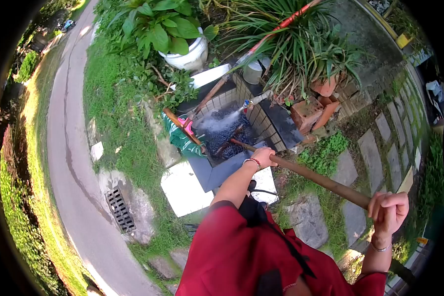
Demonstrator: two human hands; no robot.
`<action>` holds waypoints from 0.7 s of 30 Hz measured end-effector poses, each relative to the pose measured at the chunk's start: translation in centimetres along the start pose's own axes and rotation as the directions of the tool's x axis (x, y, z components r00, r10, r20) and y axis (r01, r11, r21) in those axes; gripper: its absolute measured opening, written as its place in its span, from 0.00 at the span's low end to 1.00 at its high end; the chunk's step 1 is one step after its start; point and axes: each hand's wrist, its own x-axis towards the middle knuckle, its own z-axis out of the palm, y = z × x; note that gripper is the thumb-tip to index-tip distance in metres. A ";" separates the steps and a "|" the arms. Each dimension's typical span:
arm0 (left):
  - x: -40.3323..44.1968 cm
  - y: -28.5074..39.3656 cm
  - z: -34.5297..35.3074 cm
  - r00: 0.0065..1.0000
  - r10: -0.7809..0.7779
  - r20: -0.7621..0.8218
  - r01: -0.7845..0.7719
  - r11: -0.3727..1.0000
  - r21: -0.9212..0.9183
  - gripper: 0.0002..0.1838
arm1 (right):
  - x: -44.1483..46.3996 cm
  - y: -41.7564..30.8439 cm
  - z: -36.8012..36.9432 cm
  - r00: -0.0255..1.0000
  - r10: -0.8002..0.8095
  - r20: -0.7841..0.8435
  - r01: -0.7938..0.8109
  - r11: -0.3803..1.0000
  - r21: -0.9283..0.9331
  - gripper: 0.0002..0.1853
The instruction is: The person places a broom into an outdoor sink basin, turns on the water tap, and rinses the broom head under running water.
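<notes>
a grassy garden strip runs beside a paved road [66,123], with a drain grate [120,209] set near its edge and stone slabs [307,219] in the grass; in the middle stands a tiled basin with a dark rim [282,123], where a tap [247,103] sends a white spray of water [224,121] onto a dark, rippled patch; the wooden pole [325,183] slants from the basin up to the right, its lower end inside, and what it bears there is hard to make out; the left hand [262,157] is closed round the pole just outside the rim, the right hand [388,211] is wrapped round it farther up; a green-and-white cloth [179,138] hangs at the basin's left side, a white plant pot [190,55] stands behind, and bricks [308,113] are stacked to the right.
</notes>
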 end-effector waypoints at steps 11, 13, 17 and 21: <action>0.1 7.1 9.0 0.697 -0.045 0.716 -0.225 0.934 0.278 0.12 | -22.6 -2.9 -9.5 0.496 0.855 -0.151 0.048 -0.201 -0.978 0.09; -1.3 8.3 11.4 0.559 -0.089 0.824 -0.314 0.897 0.310 0.14 | -27.6 -3.4 -10.5 0.400 0.900 -0.175 -0.097 -0.148 -0.984 0.08; -4.2 11.6 14.9 0.293 -0.117 0.949 -0.446 0.862 0.243 0.15 | -39.5 -3.4 -11.6 0.297 0.939 -0.172 -0.446 -0.023 -0.895 0.11; -6.0 11.9 14.5 0.235 -0.135 0.963 -0.441 0.868 0.229 0.13 | -44.9 -1.3 -10.1 0.248 0.958 -0.146 -0.586 0.028 -0.810 0.11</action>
